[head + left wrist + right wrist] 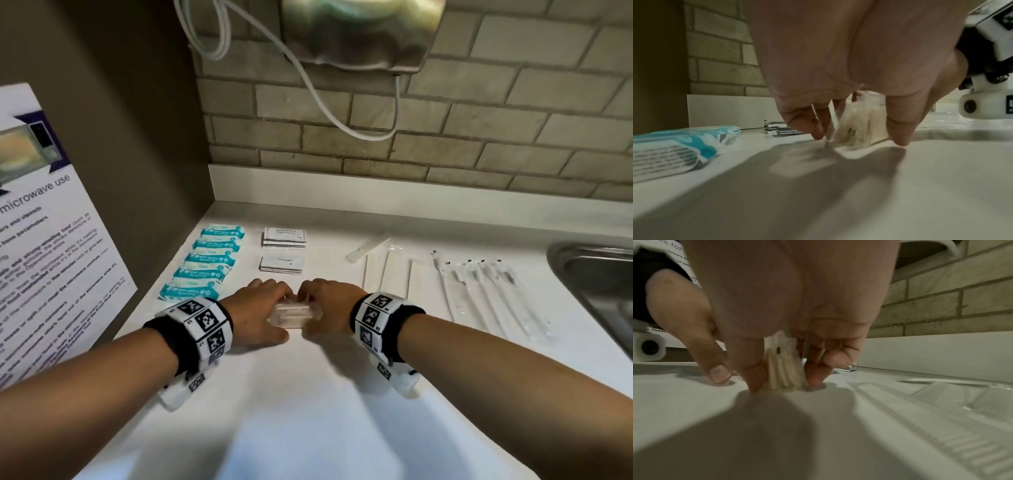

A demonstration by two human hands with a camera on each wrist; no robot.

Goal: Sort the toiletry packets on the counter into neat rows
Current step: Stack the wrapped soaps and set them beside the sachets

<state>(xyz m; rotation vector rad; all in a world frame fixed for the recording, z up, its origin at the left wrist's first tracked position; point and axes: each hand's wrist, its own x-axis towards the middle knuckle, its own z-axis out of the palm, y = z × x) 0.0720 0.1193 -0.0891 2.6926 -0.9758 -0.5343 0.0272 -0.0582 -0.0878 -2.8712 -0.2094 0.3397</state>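
Far left, a glossy printed paper notice [51,240] about microwave use hung on the dull brown side wall. On the smooth white counter [308,394], a column of soft teal-and-white plastic wipe packs [209,262] lay overlapping, crimped ends visible from the left wrist view. Just right of them sat two small stacks of flat white paper sachets: the shampoo sachets [284,237] farther back and the toothpaste sachets [281,264] nearer.

Below those, near the counter's middle, the left hand [255,310] and right hand [329,308] together pinched a small clear crinkly plastic packet of thin cream sticks [294,313], one hand at each end, fingers curled down round it with tips touching the counter. The packet stood on the surface between the fingertips; the sticks looked like cotton swabs, but blur prevented certainty.

To the right lay long flat white wrapped strips [387,274] side by side, one more strip angled behind them, then a row of slim clear-wrapped white-handled items [486,291]. Far right, a brushed steel sink rim [582,274]. Behind, matte grey-beige brick tiles [445,137], a metal wall unit and looping white cable [325,99].
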